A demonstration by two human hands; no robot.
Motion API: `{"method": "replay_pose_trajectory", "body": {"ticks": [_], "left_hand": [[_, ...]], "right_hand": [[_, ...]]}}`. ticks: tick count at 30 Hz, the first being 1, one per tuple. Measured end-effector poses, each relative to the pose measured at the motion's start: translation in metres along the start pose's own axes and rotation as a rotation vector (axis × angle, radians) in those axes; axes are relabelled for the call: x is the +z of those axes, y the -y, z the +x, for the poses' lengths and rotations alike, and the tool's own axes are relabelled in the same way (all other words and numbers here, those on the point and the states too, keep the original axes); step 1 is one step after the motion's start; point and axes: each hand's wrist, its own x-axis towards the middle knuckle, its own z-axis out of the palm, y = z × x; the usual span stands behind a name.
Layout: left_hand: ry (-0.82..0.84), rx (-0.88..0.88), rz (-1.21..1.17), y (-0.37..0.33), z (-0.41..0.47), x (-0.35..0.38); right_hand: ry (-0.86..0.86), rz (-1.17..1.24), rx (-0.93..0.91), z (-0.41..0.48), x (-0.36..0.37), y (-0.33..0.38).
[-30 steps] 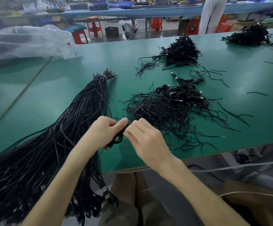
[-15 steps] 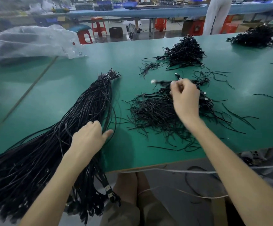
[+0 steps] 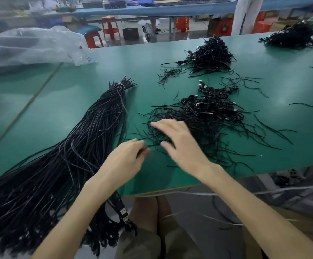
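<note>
A thick bundle of long black cables (image 3: 88, 139) lies on the green table (image 3: 58, 101), bound near its far end by a white tie (image 3: 121, 86). Its USB plugs (image 3: 123, 214) hang over the near edge. To its right is a heap of loose thin black ties (image 3: 217, 139), and just behind that a pile of coiled cables (image 3: 213, 103). My right hand (image 3: 178, 143) hovers blurred over the ties with fingers spread and holds nothing. My left hand (image 3: 125, 161) sits at the heap's left edge, fingers curled toward the thumb. Whether it pinches a strand is unclear.
Two more heaps of coiled cables lie at the back middle (image 3: 211, 55) and far right (image 3: 292, 37). A clear plastic bag (image 3: 32, 45) covers the back left. Stray ties (image 3: 301, 104) dot the right side. Red stools (image 3: 110, 27) and a person in white (image 3: 245, 14) stand beyond the table.
My right hand has dropped the coiled cable on the pile and come back toward me over the loose ties. My left hand has left the bundle and shifted right to the heap's edge.
</note>
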Motion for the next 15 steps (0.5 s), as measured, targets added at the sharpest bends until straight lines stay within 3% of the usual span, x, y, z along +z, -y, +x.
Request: {"method": "replay_pose_trajectory", "body": {"ticks": [2, 6, 9, 12, 15], "left_hand": [[0.019, 0.082, -0.173, -0.01, 0.004, -0.003], [0.188, 0.035, -0.431, -0.004, 0.001, -0.014], [0.256, -0.002, -0.556, 0.012, -0.006, -0.017], [0.311, -0.074, -0.648, 0.027, -0.012, -0.023], [0.37, -0.079, -0.712, 0.045, -0.02, -0.028]], "right_hand": [[0.093, -0.037, -0.172, 0.0, 0.01, 0.009], [0.201, 0.029, -0.139, -0.001, 0.01, 0.004], [0.055, -0.188, -0.255, -0.008, 0.007, -0.001], [-0.184, -0.164, -0.304, -0.019, 0.007, 0.002], [-0.363, -0.084, -0.18, -0.027, -0.001, -0.003]]}}
